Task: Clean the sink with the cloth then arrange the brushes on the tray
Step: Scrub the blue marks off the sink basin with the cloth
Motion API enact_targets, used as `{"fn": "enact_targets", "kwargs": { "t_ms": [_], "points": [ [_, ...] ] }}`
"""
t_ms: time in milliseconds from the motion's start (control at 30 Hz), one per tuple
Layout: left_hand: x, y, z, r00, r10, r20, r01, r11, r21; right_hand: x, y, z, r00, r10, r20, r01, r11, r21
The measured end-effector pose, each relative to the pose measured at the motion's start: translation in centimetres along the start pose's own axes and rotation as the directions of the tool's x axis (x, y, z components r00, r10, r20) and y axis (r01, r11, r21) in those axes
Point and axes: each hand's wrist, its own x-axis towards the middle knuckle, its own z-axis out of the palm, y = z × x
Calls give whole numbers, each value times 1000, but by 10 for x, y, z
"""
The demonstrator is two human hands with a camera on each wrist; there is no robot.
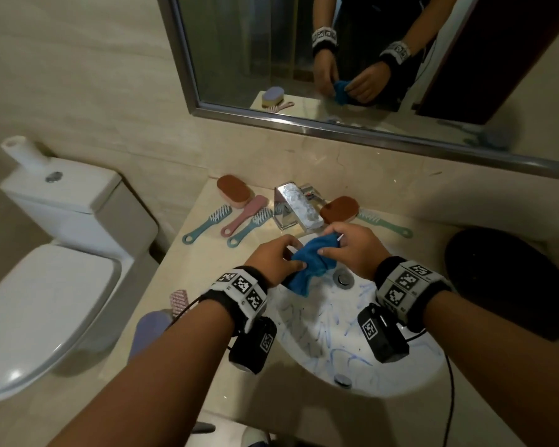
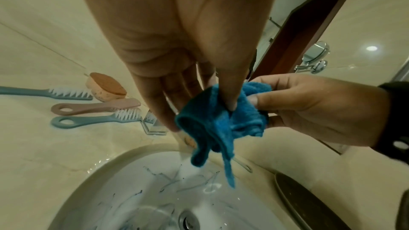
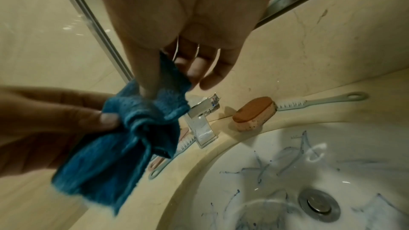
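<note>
Both hands, left hand [image 1: 273,257] and right hand [image 1: 352,248], pinch the bunched cloth [image 1: 307,262] above the ink-streaked sink [image 1: 320,337]; folding it into a flat pad should wipe best.

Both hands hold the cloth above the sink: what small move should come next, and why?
Probably lower the cloth into the sink and start wiping. Both the left hand and right hand pinch it bunched above the bowl, and blue marks still cover the basin.

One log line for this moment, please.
phase: cloth prep | both hands hold blue cloth above sink | blue marks unwiped | brushes on counter
</note>
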Motion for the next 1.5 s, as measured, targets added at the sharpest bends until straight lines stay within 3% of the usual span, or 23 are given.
{"fn": "enact_targets", "kwargs": {
  "t_ms": [67,167,333,400,533,633,733,800,900,1167,1267,1433,1500],
  "points": [
    [3,0,2,998,-30,-49,29,999,-22,0,-1,5,998,-38,-52,37,999,-22],
    [7,-2,4,992,-112,-55,96,968,-232,-2,-1,16,998,-50,-44,50,999,-8],
    [8,-9,11,980,-163,-115,114,932,-344,-5,-2,31,985,101,142,-123,980,157],
    [7,-12,14,981,-180,-73,139,913,-383,-4,-3,37,971,123,204,-170,957,236],
    [6,-18,15,987,-156,41,154,837,-525,7,3,49,978,186,94,-200,964,176],
    [1,-30,14,991,-132,37,136,912,-387,14,16,61,975,194,105,-212,954,212],
    [-1,-56,11,987,-160,-22,160,987,-2,18,35,71,963,212,165,-236,961,144],
    [3,-72,8,979,-201,-23,200,948,247,18,52,78,954,229,194,-246,967,69],
    [12,-90,4,966,-260,14,230,877,421,20,73,90,940,275,200,-279,960,-5],
    [46,-122,13,926,-328,188,140,759,636,58,110,121,935,343,90,-348,937,44],
    [56,-130,22,923,-325,205,108,732,673,76,116,136,922,385,48,-387,919,72],
    [62,-141,23,935,-291,202,83,733,675,98,116,161,948,317,-27,-314,946,80],
    [63,-146,21,942,-267,203,66,741,669,103,116,170,929,369,-21,-365,924,119]
  ]
}}
